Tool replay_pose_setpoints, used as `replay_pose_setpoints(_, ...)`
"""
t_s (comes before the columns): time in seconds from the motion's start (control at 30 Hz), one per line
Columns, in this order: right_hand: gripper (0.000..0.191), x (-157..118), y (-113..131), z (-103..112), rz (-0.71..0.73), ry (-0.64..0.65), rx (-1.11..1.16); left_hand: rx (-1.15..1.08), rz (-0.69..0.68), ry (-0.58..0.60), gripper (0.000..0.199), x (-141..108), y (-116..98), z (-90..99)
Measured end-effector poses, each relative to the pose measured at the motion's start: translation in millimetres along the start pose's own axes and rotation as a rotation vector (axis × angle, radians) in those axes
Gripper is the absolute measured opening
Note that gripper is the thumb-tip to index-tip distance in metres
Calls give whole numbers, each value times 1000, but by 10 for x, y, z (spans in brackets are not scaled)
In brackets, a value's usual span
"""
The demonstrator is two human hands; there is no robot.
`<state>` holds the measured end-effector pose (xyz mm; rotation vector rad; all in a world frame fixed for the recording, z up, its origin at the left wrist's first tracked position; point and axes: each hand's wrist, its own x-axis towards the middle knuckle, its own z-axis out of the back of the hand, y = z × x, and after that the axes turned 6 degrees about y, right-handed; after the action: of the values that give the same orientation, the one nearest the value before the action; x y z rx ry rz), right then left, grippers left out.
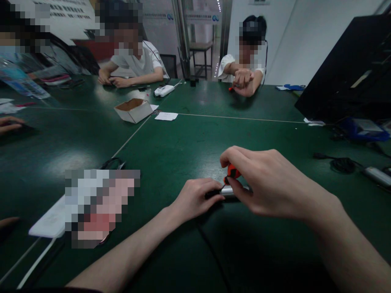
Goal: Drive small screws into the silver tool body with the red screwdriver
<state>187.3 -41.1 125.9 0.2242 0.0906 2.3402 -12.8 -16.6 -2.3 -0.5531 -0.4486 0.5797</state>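
Evidently the right hand (269, 179) is closed on an orange-and-black tool (233, 171), thumb below and curled fingers above its handle, with a thin dark shaft slanting down from it toward the left hand's fingertips. The left hand (195, 197) pinches the black end of a silver tube (229, 191), which lies on the green table (195, 140) between the two hands, running from the left fingers to beneath the right ones. Whether the shaft's tip touches the tube is too small to tell. Below the left hand, a dark cord (214, 252) runs toward the near edge of the view. To the left of that hand lie a white slab (45, 221) and a blurred-out pinkish item (106, 215) just beside it. Beyond the left hand, well apart, stand an open white box (137, 113) and a paper slip (166, 116). Right of the right hand are a coiled black cable (342, 165), a silver device (378, 176) and, farther off, a blue device (363, 128).
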Motion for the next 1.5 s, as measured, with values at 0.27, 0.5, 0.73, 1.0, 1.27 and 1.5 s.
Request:
replay_pose_setpoints(0.27, 16, 24, -17, -25, -39, -53, -163, 27, 22, 4, 15, -26, 25, -15)
replay_pose_setpoints(0.5, 18, 16, -14, -9, -34, -51, -99, 34, 1, -8, 16, -25, 41, -23)
replay_pose_setpoints(0.73, 19, 15, -1, -9, 2, -23, 30, 5, 0, -3, 14, -4, 9, 0)
replay_pose_setpoints(1.0, 24, 38, -12, -52, -65, -114, -205, 53, 19, -19, 15, -30, 31, -32)
replay_pose_setpoints(1.27, 18, 50, 10, -45, 2, -78, 0, 33, -9, -12, 14, -12, 34, -15)
replay_pose_setpoints(1.5, 13, 41, 14, -45, -3, -80, -31, 42, -4, -8, 16, -18, 37, -18)
